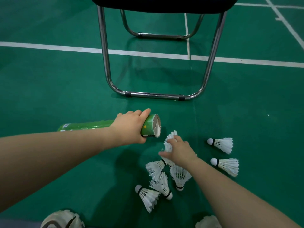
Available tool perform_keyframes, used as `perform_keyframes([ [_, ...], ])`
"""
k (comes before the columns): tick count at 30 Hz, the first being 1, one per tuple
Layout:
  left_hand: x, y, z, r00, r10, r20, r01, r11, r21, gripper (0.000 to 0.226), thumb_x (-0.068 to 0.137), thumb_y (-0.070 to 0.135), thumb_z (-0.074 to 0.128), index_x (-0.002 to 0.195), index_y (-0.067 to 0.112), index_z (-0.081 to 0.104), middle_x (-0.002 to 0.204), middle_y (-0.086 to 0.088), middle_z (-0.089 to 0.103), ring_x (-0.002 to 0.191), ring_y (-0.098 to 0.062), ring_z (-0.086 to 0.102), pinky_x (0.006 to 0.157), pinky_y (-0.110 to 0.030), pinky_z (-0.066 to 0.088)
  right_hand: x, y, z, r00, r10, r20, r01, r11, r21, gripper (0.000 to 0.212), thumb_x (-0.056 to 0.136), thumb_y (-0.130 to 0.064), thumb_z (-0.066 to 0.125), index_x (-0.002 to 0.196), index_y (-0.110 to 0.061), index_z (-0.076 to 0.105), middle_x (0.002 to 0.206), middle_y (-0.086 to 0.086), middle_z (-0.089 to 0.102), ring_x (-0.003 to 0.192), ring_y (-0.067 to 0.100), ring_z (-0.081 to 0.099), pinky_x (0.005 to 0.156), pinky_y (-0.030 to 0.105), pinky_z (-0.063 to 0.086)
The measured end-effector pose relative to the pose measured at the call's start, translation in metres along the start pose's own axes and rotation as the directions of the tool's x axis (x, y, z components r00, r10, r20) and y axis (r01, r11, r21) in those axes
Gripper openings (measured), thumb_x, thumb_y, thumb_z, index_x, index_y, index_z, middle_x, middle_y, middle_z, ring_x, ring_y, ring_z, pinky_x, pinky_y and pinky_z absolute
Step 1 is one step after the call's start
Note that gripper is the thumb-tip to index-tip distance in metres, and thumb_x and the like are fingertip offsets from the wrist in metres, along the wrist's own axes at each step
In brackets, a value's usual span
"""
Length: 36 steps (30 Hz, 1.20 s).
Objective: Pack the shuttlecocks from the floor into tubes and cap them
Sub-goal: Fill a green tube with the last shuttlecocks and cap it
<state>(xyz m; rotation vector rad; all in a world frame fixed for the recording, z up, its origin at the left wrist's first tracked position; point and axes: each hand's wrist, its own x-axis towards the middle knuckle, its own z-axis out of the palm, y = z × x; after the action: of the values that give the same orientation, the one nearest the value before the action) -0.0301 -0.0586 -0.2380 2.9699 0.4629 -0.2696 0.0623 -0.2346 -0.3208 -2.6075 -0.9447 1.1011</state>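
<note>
My left hand point(131, 126) grips a green tube point(92, 125) near its open mouth, which points right and shows white feathers inside. The tube lies almost level just above the floor. My right hand point(178, 149) is just below and right of the mouth, its fingers around a white shuttlecock point(169, 140) with the feathers pointing up toward the tube. Several more white shuttlecocks lie on the green floor: a cluster point(158, 180) under my right forearm and two point(222, 144) point(227, 166) further right.
A chrome-legged chair point(156, 94) stands on the floor right behind the tube, its dark seat at the top edge. White court lines point(49, 46) cross the green floor. My shoes point(62, 219) show at the bottom edge.
</note>
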Motion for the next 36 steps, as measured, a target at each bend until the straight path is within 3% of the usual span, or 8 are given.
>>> perform_keyframes([
  [6, 0.006, 0.004, 0.001, 1.0, -0.007, 0.009, 0.007, 1.0, -0.003, 0.09, 0.07, 0.047, 0.066, 0.143, 0.025, 0.017, 0.12, 0.0, 0.052, 0.107, -0.023, 0.051, 0.084, -0.041, 0.044, -0.004, -0.003, 0.003, 0.999, 0.012, 0.041, -0.009, 0.998, -0.067, 0.085, 0.072, -0.061, 0.065, 0.138, -0.017, 0.035, 0.141, 0.0, 0.027, 0.127, 0.031, 0.03, 0.097, 0.043, 0.039],
  [10, 0.007, 0.007, 0.0, 1.0, -0.007, 0.016, 0.007, 1.0, -0.001, 0.091, 0.071, 0.048, 0.066, 0.143, 0.025, 0.015, 0.122, 0.001, 0.051, 0.108, -0.023, 0.051, 0.085, -0.04, 0.044, -0.002, -0.004, 0.005, 0.998, 0.039, -0.047, -0.048, 0.978, -0.204, 0.043, 0.087, -0.018, 0.055, 0.127, -0.009, 0.043, 0.127, 0.009, 0.039, 0.106, 0.033, 0.051, 0.08, 0.037, 0.045],
  [14, 0.007, 0.005, -0.002, 1.0, -0.005, 0.003, 0.005, 1.0, -0.004, 0.091, 0.071, 0.047, 0.066, 0.143, 0.025, 0.016, 0.121, 0.0, 0.051, 0.107, -0.023, 0.051, 0.084, -0.04, 0.045, 0.0, 0.007, 0.002, 0.985, -0.003, -0.17, -0.035, 0.974, -0.223, 0.028, 0.085, 0.008, 0.043, 0.108, -0.003, 0.054, 0.115, 0.013, 0.051, 0.09, 0.03, 0.06, 0.071, 0.035, 0.048],
  [19, 0.006, 0.001, -0.005, 1.0, -0.014, -0.01, 0.014, 1.0, -0.015, 0.093, 0.071, 0.047, 0.066, 0.144, 0.024, 0.014, 0.121, 0.0, 0.051, 0.108, -0.024, 0.051, 0.083, -0.039, 0.045, 0.003, 0.012, -0.013, 0.903, 0.076, -0.424, -0.03, 0.993, 0.115, 0.018, 0.095, -0.013, 0.043, 0.081, -0.014, 0.054, 0.087, 0.002, 0.057, 0.065, 0.014, 0.05, 0.053, 0.025, 0.037],
  [22, 0.007, -0.002, -0.007, 0.999, -0.023, -0.031, 0.022, 0.999, -0.029, 0.092, 0.071, 0.047, 0.066, 0.144, 0.024, 0.015, 0.122, 0.0, 0.051, 0.108, -0.024, 0.051, 0.084, -0.039, 0.045, 0.003, 0.004, -0.037, 0.791, 0.231, -0.566, 0.108, 0.858, 0.502, 0.014, 0.094, -0.025, 0.049, 0.093, -0.015, 0.059, 0.087, -0.001, 0.056, 0.073, 0.014, 0.051, 0.061, 0.027, 0.04],
  [24, 0.009, -0.004, -0.01, 0.999, -0.036, -0.04, 0.035, 0.999, -0.04, 0.092, 0.07, 0.047, 0.066, 0.144, 0.024, 0.015, 0.124, -0.001, 0.05, 0.11, -0.025, 0.05, 0.085, -0.039, 0.045, 0.004, -0.005, -0.053, 0.737, 0.279, -0.616, 0.25, 0.734, 0.631, 0.01, 0.092, -0.025, 0.053, 0.091, -0.016, 0.057, 0.084, -0.001, 0.056, 0.071, 0.011, 0.049, 0.063, 0.024, 0.04],
  [30, 0.011, -0.007, -0.017, 0.996, -0.074, -0.057, 0.07, 0.996, -0.06, 0.091, 0.069, 0.047, 0.067, 0.142, 0.023, 0.018, 0.121, -0.002, 0.052, 0.109, -0.026, 0.051, 0.084, -0.04, 0.046, -0.005, -0.037, -0.082, 0.672, 0.318, -0.669, 0.494, 0.48, 0.725, 0.015, 0.092, -0.012, 0.053, 0.077, -0.008, 0.052, 0.064, -0.008, 0.044, 0.056, 0.003, 0.036, 0.052, 0.012, 0.033],
  [36, 0.011, -0.012, -0.023, 0.992, -0.096, -0.084, 0.089, 0.992, -0.086, 0.09, 0.067, 0.047, 0.068, 0.14, 0.023, 0.021, 0.118, -0.002, 0.053, 0.105, -0.027, 0.053, 0.082, -0.042, 0.048, -0.016, -0.06, -0.087, 0.706, 0.204, -0.678, 0.575, 0.394, 0.717, 0.025, 0.091, -0.005, 0.052, 0.072, -0.022, 0.052, 0.065, -0.009, 0.049, 0.055, -0.002, 0.043, 0.058, 0.014, 0.039],
])
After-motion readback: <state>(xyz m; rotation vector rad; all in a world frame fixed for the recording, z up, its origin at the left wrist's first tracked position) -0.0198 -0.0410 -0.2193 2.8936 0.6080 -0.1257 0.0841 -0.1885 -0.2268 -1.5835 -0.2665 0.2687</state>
